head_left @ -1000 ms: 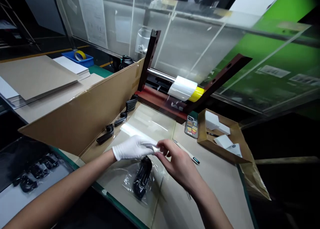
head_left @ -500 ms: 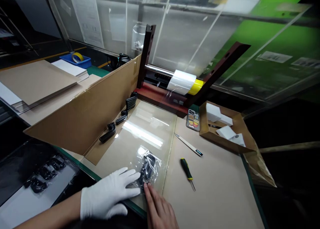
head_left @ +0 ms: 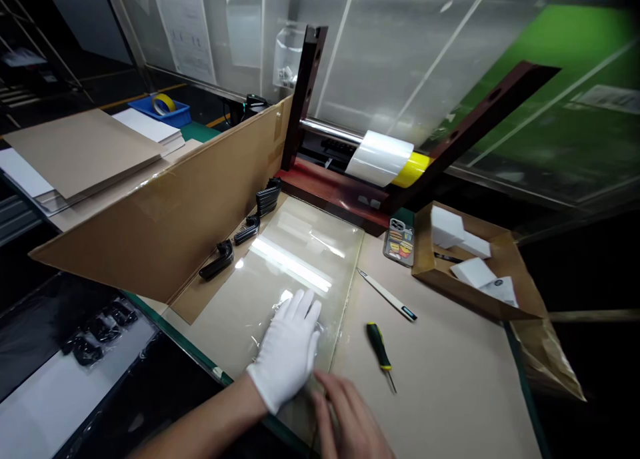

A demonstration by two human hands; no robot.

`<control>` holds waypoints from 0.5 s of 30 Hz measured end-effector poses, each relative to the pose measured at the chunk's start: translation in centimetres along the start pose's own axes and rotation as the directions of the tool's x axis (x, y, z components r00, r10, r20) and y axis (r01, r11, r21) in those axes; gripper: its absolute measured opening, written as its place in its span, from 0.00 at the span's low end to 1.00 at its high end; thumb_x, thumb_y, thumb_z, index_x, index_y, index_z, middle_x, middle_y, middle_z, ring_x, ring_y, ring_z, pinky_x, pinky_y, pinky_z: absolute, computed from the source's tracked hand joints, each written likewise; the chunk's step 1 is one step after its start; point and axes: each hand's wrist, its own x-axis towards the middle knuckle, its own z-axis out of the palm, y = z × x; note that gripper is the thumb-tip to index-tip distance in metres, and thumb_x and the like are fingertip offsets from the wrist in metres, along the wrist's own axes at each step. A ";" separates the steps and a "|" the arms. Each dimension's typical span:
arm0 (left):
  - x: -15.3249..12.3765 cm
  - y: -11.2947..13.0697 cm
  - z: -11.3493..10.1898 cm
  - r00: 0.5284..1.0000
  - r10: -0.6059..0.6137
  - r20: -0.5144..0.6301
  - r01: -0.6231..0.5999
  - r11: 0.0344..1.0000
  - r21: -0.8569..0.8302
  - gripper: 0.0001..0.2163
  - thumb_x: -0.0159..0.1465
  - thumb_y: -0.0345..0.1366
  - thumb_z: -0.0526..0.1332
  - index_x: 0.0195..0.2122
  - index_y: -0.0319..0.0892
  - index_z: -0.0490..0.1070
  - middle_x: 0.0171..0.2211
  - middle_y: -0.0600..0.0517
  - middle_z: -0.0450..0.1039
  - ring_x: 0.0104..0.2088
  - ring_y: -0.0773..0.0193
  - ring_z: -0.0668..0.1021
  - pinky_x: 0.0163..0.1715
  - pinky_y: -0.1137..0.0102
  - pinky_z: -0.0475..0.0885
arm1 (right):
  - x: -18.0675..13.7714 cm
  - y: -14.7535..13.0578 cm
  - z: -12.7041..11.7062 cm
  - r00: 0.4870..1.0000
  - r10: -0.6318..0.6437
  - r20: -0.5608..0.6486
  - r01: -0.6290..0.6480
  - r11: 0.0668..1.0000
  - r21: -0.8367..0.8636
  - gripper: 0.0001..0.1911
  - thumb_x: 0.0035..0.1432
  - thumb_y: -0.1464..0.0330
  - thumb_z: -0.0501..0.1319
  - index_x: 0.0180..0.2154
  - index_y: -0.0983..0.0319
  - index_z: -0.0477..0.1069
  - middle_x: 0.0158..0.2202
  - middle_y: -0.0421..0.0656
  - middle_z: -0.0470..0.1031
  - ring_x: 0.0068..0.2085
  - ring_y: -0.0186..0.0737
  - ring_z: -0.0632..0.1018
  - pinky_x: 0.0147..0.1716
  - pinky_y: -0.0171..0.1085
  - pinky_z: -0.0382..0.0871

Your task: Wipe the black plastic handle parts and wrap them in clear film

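Observation:
My left hand, in a white glove, lies flat with fingers stretched out over a clear plastic bag. Only the bag's shiny edges show around the glove; the black part inside is hidden under the hand. Close by on the right, my bare right hand is bent at the near edge of the table, just below the gloved hand. Motion smears its fingers, and I cannot tell whether they pinch anything. A clear sheet covers the work surface beneath the bag.
Several black curved parts line the cardboard wall. To the right are a screwdriver, a white pen-like tool, a phone and a cardboard box with white boxes. A film roll hangs behind. Bagged black parts sit lower left.
My left hand has moved right and up onto the bag, covering the black part. My right hand has shifted right and its fingers are now more bent. The view has moved slightly.

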 end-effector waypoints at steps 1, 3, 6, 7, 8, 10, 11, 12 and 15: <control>-2.2 -0.4 0.6 1.000 -0.006 -0.016 0.006 1.000 0.009 0.28 0.73 0.39 0.49 0.73 0.42 0.47 0.73 0.44 0.49 0.72 0.47 0.54 0.70 0.51 0.54 | 1.9 0.0 -0.4 0.999 0.044 0.021 -0.044 0.999 0.022 0.17 0.72 0.60 0.52 0.56 0.54 0.72 0.53 0.47 0.79 0.50 0.47 0.81 0.44 0.41 0.78; -7.0 -1.3 2.0 0.999 0.030 -0.032 -0.029 0.998 0.055 0.36 0.70 0.40 0.54 0.75 0.39 0.36 0.73 0.39 0.48 0.71 0.43 0.57 0.67 0.49 0.60 | 5.9 -0.8 -0.3 0.990 0.122 0.075 -0.123 0.992 0.010 0.21 0.72 0.61 0.51 0.61 0.59 0.67 0.61 0.51 0.73 0.60 0.52 0.74 0.56 0.48 0.72; -11.8 -1.9 3.2 0.999 0.030 -0.024 -0.029 0.998 0.059 0.46 0.63 0.35 0.61 0.74 0.38 0.29 0.72 0.36 0.50 0.68 0.39 0.62 0.62 0.49 0.69 | 10.1 -2.7 0.5 0.976 0.165 0.143 -0.156 0.985 -0.074 0.24 0.69 0.63 0.55 0.61 0.67 0.64 0.66 0.59 0.65 0.66 0.60 0.66 0.63 0.56 0.63; -12.2 -1.8 3.1 1.000 -0.009 -0.019 0.009 1.000 0.028 0.47 0.62 0.34 0.62 0.74 0.38 0.31 0.72 0.35 0.50 0.68 0.39 0.63 0.62 0.49 0.69 | 10.8 -3.1 0.6 0.970 0.187 0.156 -0.174 0.980 -0.093 0.21 0.67 0.64 0.56 0.58 0.67 0.66 0.64 0.61 0.67 0.64 0.62 0.68 0.61 0.56 0.64; -12.0 -1.5 2.7 0.998 -0.062 -0.019 0.062 0.998 -0.013 0.45 0.62 0.33 0.61 0.75 0.37 0.35 0.71 0.35 0.51 0.68 0.39 0.63 0.62 0.49 0.69 | 11.0 -3.4 0.5 0.958 0.226 0.178 -0.214 0.973 -0.088 0.18 0.66 0.64 0.57 0.54 0.65 0.67 0.59 0.61 0.71 0.60 0.63 0.72 0.57 0.56 0.67; -10.1 -0.5 1.1 0.987 -0.162 -0.022 0.158 0.979 -0.128 0.37 0.64 0.35 0.59 0.73 0.38 0.47 0.70 0.36 0.56 0.67 0.40 0.65 0.63 0.49 0.68 | 10.5 -3.1 -0.4 0.909 0.322 0.264 -0.338 0.941 0.020 0.11 0.64 0.61 0.58 0.45 0.60 0.66 0.46 0.54 0.78 0.47 0.58 0.80 0.46 0.51 0.73; -8.8 0.1 0.0 0.982 -0.186 -0.023 0.177 0.963 -0.203 0.32 0.65 0.36 0.58 0.71 0.40 0.54 0.68 0.37 0.61 0.66 0.41 0.67 0.63 0.49 0.67 | 9.9 -2.7 -1.2 0.880 0.357 0.313 -0.410 0.903 0.124 0.11 0.63 0.58 0.59 0.43 0.58 0.65 0.40 0.49 0.78 0.42 0.54 0.80 0.41 0.48 0.74; -7.5 0.6 -1.1 0.983 -0.185 -0.011 0.173 0.939 -0.298 0.28 0.66 0.37 0.57 0.68 0.43 0.59 0.65 0.39 0.66 0.64 0.43 0.70 0.62 0.50 0.69 | 9.2 -2.0 -2.0 0.859 0.371 0.352 -0.469 0.846 0.253 0.13 0.62 0.56 0.59 0.42 0.57 0.63 0.37 0.45 0.78 0.38 0.51 0.80 0.38 0.45 0.74; -4.2 2.0 -3.9 0.983 -0.056 0.174 0.147 0.806 -0.573 0.20 0.65 0.41 0.59 0.59 0.48 0.70 0.49 0.46 0.79 0.48 0.50 0.80 0.47 0.60 0.76 | 7.0 0.2 -4.8 0.871 0.345 0.351 -0.491 0.650 0.580 0.20 0.59 0.49 0.62 0.44 0.56 0.63 0.36 0.41 0.77 0.39 0.46 0.80 0.38 0.41 0.75</control>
